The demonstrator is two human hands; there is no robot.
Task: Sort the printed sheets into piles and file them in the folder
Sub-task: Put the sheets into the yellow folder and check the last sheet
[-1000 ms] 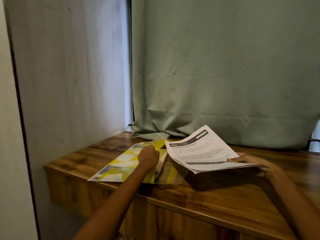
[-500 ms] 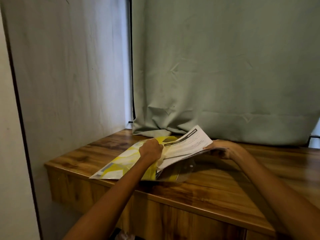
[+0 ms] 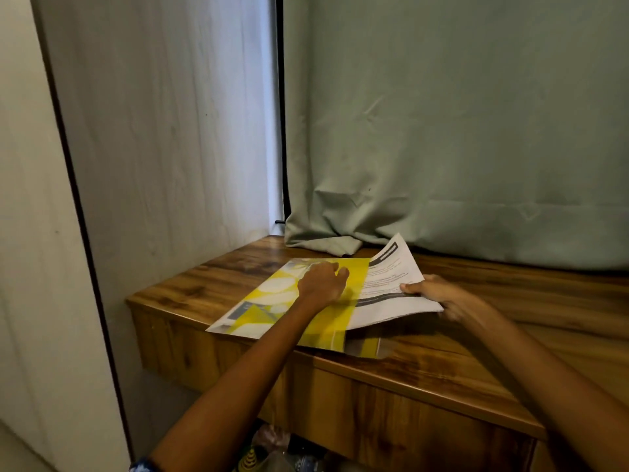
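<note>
A yellow and white folder (image 3: 272, 301) lies flat on the left end of the wooden table (image 3: 476, 352). My left hand (image 3: 321, 282) rests on top of its yellow cover, fingers pointing right. White printed sheets (image 3: 391, 287) with dark bars stick out from under the cover on the right side, their far corner raised. My right hand (image 3: 439, 294) grips the right edge of those sheets, thumb on top. The part of the sheets inside the folder is hidden by the cover.
A green curtain (image 3: 459, 131) hangs behind the table and bunches on its far edge. A pale wall panel (image 3: 170, 131) stands at the left. Some items lie on the floor (image 3: 272, 454) under the table.
The sheets have gone from held up and open at the right to lying partly under the yellow cover. My left hand now lies flat on the closed cover. My right hand moved left with the sheets.
</note>
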